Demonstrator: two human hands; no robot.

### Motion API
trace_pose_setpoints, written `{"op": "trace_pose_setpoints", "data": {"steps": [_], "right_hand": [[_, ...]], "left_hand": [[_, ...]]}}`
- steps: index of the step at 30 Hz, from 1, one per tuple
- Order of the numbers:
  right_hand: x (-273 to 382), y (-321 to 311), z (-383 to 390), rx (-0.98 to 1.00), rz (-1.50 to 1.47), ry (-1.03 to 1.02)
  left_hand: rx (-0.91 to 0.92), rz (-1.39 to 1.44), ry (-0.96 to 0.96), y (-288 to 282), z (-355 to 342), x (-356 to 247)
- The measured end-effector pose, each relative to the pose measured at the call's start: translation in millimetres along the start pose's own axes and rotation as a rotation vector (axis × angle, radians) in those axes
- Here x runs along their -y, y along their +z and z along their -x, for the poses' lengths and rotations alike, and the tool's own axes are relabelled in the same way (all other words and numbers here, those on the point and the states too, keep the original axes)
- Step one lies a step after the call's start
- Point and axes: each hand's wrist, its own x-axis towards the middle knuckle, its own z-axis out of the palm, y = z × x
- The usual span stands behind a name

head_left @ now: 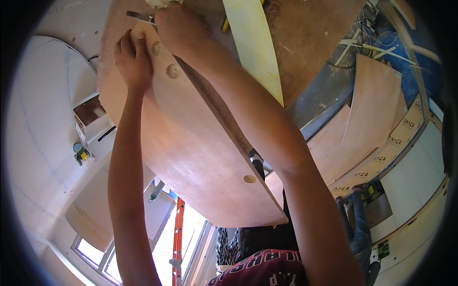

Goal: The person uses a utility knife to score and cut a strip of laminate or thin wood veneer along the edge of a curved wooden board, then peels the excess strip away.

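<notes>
A pale wooden panel (191, 138) tilts across the middle, its narrow long edge towards the right. Two shallow round recesses (172, 71) sit near its far end, and another round hole (249, 179) is close to its near end. My left hand (133, 62) lies with fingers stretched over the panel's far part. At the panel's far edge, my right hand (179, 28) is closed, and a flat metal tool (139, 17) sticks out from it to the left. The exact kind of tool is hidden by the hand.
Beneath the panel is a brown work surface (310, 38) with a pale yellowish strip (255, 43). On the right, large wooden sheets (372, 105) lean near tangled cables (381, 28). A person's legs (358, 224) show at lower right. An orange ladder (178, 233) stands by the window.
</notes>
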Motion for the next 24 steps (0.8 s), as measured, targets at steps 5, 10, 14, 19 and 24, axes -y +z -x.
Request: {"op": "trace_pose_setpoints", "data": {"steps": [5,10,14,19,24], "right_hand": [[6.0,-13.0,7.4,0.077,0.000,-0.182],[2.4,-12.2,5.1,0.022,0.178,-0.292],[1.9,-14.7,9.9,0.036,0.164,-0.270],[8.9,-20.5,11.5,0.086,0.181,-0.195],[16.3,-2.9,-2.3,0.111,0.378,-0.079]], "left_hand": [[-0.009,-0.014,-0.002,-2.6,4.8,0.8],[0.007,0.019,0.021,-1.0,-0.1,-3.6],[-0.009,0.006,-0.009,0.0,2.2,-2.3],[-0.010,-0.016,-0.011,-2.0,5.1,5.0],[-0.013,-0.025,0.028,1.9,-0.1,0.9]]}}
